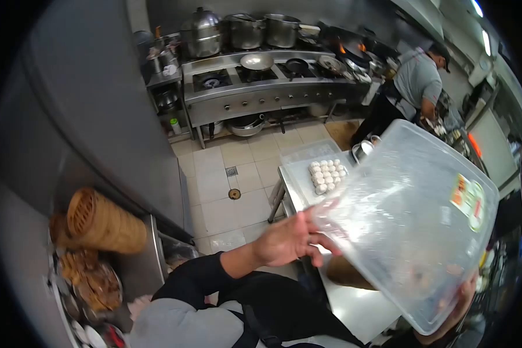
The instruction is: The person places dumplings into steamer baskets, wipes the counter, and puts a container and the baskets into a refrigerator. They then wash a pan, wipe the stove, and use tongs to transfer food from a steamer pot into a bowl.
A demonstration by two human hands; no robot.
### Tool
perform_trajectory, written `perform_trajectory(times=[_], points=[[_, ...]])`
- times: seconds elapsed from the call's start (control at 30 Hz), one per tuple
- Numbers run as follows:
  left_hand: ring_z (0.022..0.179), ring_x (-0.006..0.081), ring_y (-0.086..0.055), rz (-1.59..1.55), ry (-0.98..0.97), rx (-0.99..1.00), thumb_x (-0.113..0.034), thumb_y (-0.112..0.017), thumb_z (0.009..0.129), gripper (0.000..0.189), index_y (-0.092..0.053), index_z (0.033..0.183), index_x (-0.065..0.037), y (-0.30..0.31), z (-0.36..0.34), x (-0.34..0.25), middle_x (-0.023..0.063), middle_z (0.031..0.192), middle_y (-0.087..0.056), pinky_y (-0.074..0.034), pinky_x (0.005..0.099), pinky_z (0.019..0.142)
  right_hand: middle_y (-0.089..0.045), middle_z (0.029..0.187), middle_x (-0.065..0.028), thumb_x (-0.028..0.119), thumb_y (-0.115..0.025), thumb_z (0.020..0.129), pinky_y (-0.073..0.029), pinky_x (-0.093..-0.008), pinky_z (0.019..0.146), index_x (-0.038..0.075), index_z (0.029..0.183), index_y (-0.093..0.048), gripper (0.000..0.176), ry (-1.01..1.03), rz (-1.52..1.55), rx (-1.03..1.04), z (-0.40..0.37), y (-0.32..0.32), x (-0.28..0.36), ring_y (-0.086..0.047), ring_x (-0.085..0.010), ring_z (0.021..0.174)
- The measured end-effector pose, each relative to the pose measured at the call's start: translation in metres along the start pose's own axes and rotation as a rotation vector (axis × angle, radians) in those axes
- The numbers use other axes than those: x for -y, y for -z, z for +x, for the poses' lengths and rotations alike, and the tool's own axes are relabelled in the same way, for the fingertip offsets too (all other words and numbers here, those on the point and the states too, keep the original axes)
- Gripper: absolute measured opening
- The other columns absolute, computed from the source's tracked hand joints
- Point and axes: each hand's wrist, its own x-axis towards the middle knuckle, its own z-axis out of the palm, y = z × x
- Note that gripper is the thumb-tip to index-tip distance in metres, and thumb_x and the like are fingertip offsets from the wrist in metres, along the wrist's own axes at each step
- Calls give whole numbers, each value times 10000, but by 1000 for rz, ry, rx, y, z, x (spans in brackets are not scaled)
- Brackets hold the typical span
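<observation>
Above table [359, 310], left hand [289, 238], right hand [466, 298] grip tub [412, 214].

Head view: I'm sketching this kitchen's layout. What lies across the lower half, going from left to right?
Round stack of woven bamboo steamer baskets → small round floor drain → left hand → large clear plastic container, gripped at its edge by that hand.

The tilted plastic tub [412, 226] blocks the near right over the counter [359, 307]; white dough balls [326, 176] sit at its far end; tiled floor [226, 191] to the left lies open; bamboo steamers [101, 223] crowd near left
</observation>
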Motion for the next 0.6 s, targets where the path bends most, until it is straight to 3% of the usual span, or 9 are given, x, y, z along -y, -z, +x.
perform_trajectory(times=[0.1, 0.17, 0.2, 0.23, 0.27, 0.33, 0.47, 0.5, 0.6], points=[[933, 171, -662, 88, -38, -276, -336, -485, 1048, 665, -178, 1559, -41, 46, -46, -61, 158, 1218, -631, -527, 237, 644, -692, 1014, -218, 176, -518, 938, -570, -269, 565, -51, 1397, -371, 533, -195, 78, -130, -3, -131, -6, -602, -149, 537], [654, 97, -620, 184, -68, -682, -173, -538, 1010, 651, -209, 1559, -51, 80, -69, -98, 137, 1038, -699, -501, 192, 559, -691, 1030, -204, 153, -509, 992, -574, -301, 600, 24, 1308, -417, 354, -353, 217, 27, 8, -179, -58, -624, -176, 601], [642, 97, -613, 308, -101, -703, -124, -553, 994, 665, -211, 1560, -65, 101, -79, -111, 118, 1020, -700, -487, 192, 534, -693, 1019, -191, 158, -489, 1032, -564, -313, 603, 68, 1240, -426, 236, -405, 309, 112, 11, -196, -95, -660, -197, 656], [620, 90, -595, 415, -87, -762, -95, -542, 991, 659, -213, 1562, -89, 119, -83, -120, 107, 996, -695, -471, 184, 517, -698, 1049, -185, 168, -508, 1045, -566, -296, 666, 83, 1271, -408, 262, -413, 340, 204, 12, -210, -132, -677, -185, 719], [628, 91, -574, 473, -42, -818, -98, -530, 999, 620, -255, 1555, -114, 139, -89, -126, 91, 986, -683, -446, 191, 533, -703, 1020, -104, 159, -560, 1027, -543, -275, 706, 80, 1274, -389, 310, -473, 273, 226, 12, -229, -157, -664, -131, 744], [658, 96, -564, 499, 69, -809, -100, -524, 1008, 616, -248, 1558, -117, 189, -87, -132, 98, 1000, -678, -445, 215, 570, -671, 902, -62, 191, -619, 997, -510, -287, 653, 42, 1319, -438, 398, -408, 181, 144, 11, -255, -224, -611, -123, 710], [746, 84, -515, 711, 238, -833, -136, -541, 1019, 523, -382, 1518, -126, 285, -39, -115, 45, 1051, -646, -389, 223, 627, -647, 816, -84, 228, -649, 975, -495, -307, 638, -15, 1325, -505, 450, -350, -293, -46, 26, -253, -334, -602, -146, 688], [809, 71, -515, 829, 310, -735, -193, -529, 1036, 487, -418, 1505, -128, 320, -22, -111, -1, 1056, -629, -385, 220, 677, -630, 777, -101, 251, -648, 969, -492, -320, 637, -27, 1337, -519, 479, -393, -337, -136, 37, -246, -354, -596, -162, 676], [1105, 130, -532, 1089, 411, -739, -209, -519, 1032, 444, -495, 1460, -95, 377, 53, -88, 32, 1220, -598, -432, 298, 873, -613, 728, -129, 287, -635, 968, -493, -341, 637, -36, 1374, -516, 533, -437, -455, -276, 69, -240, -388, -593, -198, 657]])
